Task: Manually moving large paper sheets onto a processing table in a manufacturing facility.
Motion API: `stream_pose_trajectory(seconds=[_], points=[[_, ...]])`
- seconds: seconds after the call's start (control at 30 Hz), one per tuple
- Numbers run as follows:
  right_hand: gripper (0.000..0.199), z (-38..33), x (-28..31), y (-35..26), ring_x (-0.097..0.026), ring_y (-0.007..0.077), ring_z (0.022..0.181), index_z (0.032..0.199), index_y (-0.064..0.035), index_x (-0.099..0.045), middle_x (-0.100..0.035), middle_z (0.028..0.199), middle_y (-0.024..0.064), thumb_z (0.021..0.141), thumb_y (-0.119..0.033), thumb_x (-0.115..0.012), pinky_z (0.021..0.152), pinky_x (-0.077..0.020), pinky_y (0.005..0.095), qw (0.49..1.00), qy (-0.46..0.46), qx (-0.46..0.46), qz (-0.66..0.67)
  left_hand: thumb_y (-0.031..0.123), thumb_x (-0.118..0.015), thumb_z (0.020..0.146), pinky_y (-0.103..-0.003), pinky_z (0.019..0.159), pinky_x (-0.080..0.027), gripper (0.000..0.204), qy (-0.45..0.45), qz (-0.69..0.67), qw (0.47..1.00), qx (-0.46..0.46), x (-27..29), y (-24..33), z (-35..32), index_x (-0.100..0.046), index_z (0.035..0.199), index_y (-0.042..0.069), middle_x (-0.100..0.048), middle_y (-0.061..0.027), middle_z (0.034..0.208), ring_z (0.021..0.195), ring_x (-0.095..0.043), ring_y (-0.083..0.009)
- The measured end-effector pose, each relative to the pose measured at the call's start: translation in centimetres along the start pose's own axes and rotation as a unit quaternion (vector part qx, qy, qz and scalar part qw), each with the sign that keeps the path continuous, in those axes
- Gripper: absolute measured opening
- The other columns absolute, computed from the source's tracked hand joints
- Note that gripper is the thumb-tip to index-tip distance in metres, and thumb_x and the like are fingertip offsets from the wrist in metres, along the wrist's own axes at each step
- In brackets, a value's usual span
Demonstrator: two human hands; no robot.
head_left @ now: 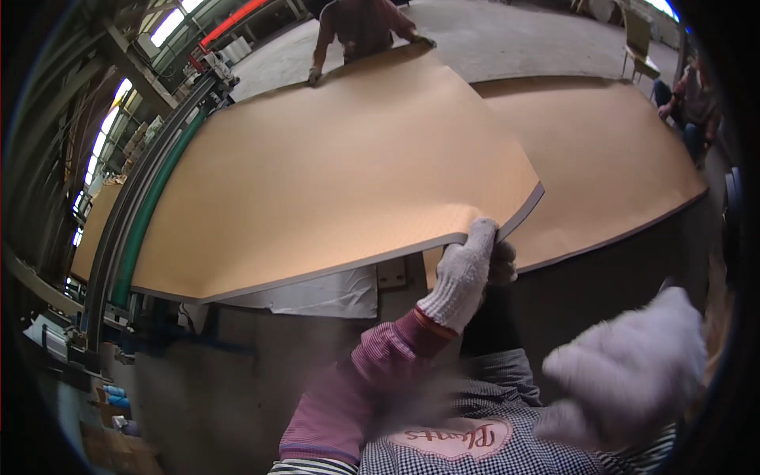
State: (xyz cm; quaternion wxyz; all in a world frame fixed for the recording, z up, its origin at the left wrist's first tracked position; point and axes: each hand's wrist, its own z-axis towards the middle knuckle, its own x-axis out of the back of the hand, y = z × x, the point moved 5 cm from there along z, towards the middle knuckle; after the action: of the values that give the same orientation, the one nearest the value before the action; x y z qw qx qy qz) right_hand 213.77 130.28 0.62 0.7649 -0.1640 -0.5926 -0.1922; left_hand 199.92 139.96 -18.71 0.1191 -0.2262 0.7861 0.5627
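Observation:
A large tan-faced sheet [317,174] with a thick grey edge spans the middle, coming off a green roller [162,202] at the left. My left hand [465,269], in a white knit glove, is closed on its near edge close to the right corner, and the sheet bends up there. At the lower right, my gloved right hand [633,364] is raised off the sheet and smeared by motion; its fingers cannot be made out. A second tan sheet [586,158] lies to the right, partly hidden under the first.
Across the sheet a co-worker [360,32] grips its far edge with both hands. Another person [697,111] is at the far right, near a chair [638,47]. A dark machine frame [107,245] runs along the left. White sheeting [324,294] shows below the near edge.

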Motion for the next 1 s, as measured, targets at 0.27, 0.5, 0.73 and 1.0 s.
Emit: stream_pose_trajectory(seconds=[0.27,0.5,0.73,1.0], points=[[0.049,3.8,-19.6,9.9,-0.054,0.0136,0.091,0.122,0.0025,-0.049,-0.060,0.104,0.0074,0.088,-0.032,-0.058,0.078,-0.0461,0.0283,0.676,0.170,-0.261,0.668,0.053,-0.037,0.092,-0.032,0.071,-0.048,0.061,0.046,0.267,0.959,-0.089,-0.2,-1.7,0.3,-0.060,0.092,-0.003,-0.064,-0.0154,0.087,0.081,-0.062,-0.0262],[0.028,-0.1,-21.9,21.0,-0.052,0.0190,0.037,0.066,-0.0055,-0.051,-0.050,0.048,0.0073,0.085,-0.026,-0.054,0.031,-0.0403,0.0337,0.657,0.258,-0.450,0.546,0.040,-0.045,0.095,-0.042,0.073,-0.054,0.042,-0.020,-0.184,0.983,-0.009,7.4,-4.3,-0.2,-0.053,0.115,0.003,-0.063,-0.0132,0.092,0.086,-0.063,-0.0269],[0.021,-5.3,-18.3,30.9,-0.047,0.0191,0.032,0.063,-0.0052,-0.051,-0.046,0.043,0.0074,0.080,-0.018,-0.051,0.031,-0.0376,0.0320,0.714,0.266,-0.487,0.427,0.039,-0.054,0.088,-0.038,0.061,-0.052,0.037,0.228,-0.207,0.930,-0.200,33.3,3.1,-7.0,-0.056,0.109,0.009,-0.064,-0.0089,0.095,0.078,-0.062,-0.0240],[0.028,-3.5,-19.8,19.4,-0.058,0.0179,0.066,0.098,-0.0099,-0.055,-0.058,0.080,0.0055,0.092,-0.037,-0.051,0.056,-0.0491,0.0307,0.529,0.302,-0.365,0.704,0.028,-0.051,0.089,-0.032,0.053,-0.054,0.028,0.170,-0.077,0.978,-0.090,23.5,5.7,-8.2,-0.061,0.090,0.002,-0.064,-0.0104,0.072,0.055,-0.062,-0.0232]])
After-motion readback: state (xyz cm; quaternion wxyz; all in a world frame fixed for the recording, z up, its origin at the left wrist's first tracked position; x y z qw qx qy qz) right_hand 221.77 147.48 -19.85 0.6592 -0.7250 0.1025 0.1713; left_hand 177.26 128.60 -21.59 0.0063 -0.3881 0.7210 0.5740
